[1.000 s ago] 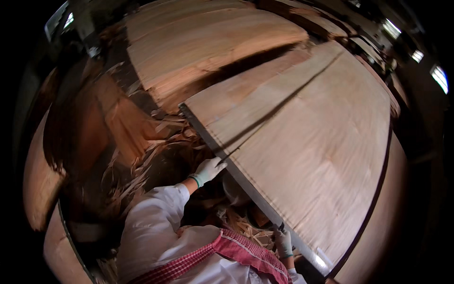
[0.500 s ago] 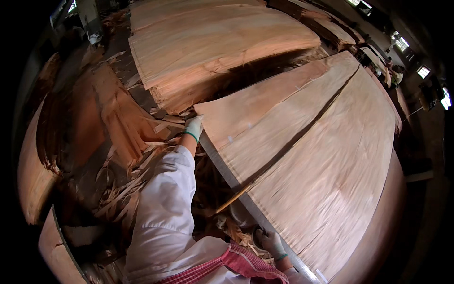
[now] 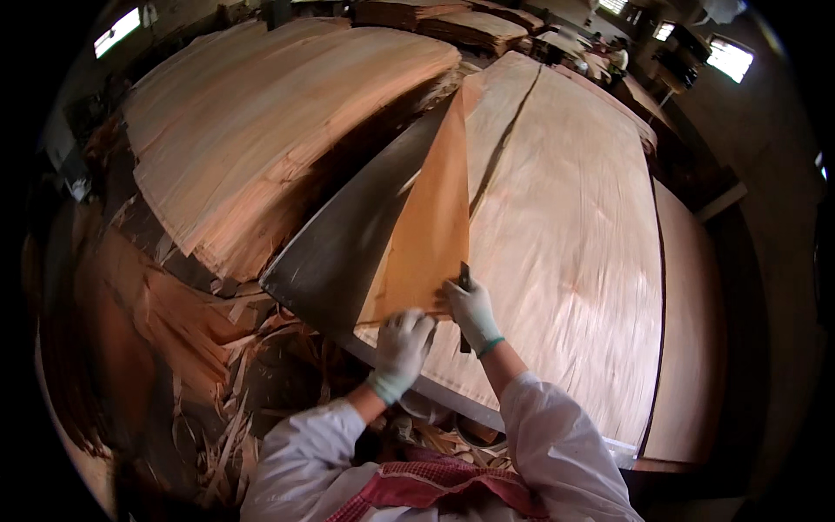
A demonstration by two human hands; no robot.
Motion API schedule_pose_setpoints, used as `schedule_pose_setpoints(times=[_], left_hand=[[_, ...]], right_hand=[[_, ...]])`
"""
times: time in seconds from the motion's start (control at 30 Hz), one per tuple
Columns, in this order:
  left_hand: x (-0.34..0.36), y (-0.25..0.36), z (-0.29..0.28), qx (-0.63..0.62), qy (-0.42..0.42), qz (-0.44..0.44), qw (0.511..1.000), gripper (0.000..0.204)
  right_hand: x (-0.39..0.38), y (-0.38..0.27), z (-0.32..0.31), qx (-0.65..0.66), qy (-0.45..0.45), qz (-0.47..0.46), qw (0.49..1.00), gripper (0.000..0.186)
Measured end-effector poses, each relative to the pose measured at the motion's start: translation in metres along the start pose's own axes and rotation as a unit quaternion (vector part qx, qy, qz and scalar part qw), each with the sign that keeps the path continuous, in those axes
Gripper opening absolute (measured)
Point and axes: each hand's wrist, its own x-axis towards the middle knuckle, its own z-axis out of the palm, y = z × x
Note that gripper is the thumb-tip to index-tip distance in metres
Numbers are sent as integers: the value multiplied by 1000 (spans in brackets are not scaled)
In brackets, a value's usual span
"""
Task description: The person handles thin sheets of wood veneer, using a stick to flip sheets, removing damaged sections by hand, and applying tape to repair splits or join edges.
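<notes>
My gloved left hand [image 3: 402, 348] is closed at the near edge of an orange veneer piece [image 3: 422, 226], its fingertips partly hidden. This long wedge-shaped piece is folded over at the left of a large pale veneer sheet [image 3: 565, 261]. My gloved right hand [image 3: 470, 309] grips a dark, narrow flat tool [image 3: 464, 277] at the junction of the orange piece and pale sheet. Both lie on a metal-edged worktable [image 3: 309, 257], whose dark surface shows left of the fold.
A thick veneer stack [image 3: 287, 113] stands at the upper left, torn scraps [image 3: 174, 313] lie at lower left, and another pale panel [image 3: 683, 331] is at the right. More stacks [image 3: 470, 30] and a person [image 3: 619, 56] are in the background.
The view has turned. The left-hand strip of veneer is now folded over, baring dark tabletop. My left hand has moved back toward me; my right hand has come up onto the sheet with the tool.
</notes>
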Motion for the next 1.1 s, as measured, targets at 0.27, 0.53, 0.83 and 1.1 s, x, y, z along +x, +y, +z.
schedule_pose_setpoints(times=[0.27, 0.53, 0.83, 1.1], left_hand=[[-176, -42, -15, -446, -371, -507, 637, 32], [-134, -14, 0, -635, -437, -511, 380, 29], [-90, -35, -12, -423, -267, -406, 765, 17], [-133, 175, 45, -220, -280, -137, 924, 20]], right_hand=[[-41, 121, -195, -31, 249, 43, 967, 7], [-95, 177, -239, -6, 277, 77, 958, 9], [-129, 88, -144, -257, -52, 200, 944, 37], [-159, 96, -177, -46, 60, -53, 996, 54]])
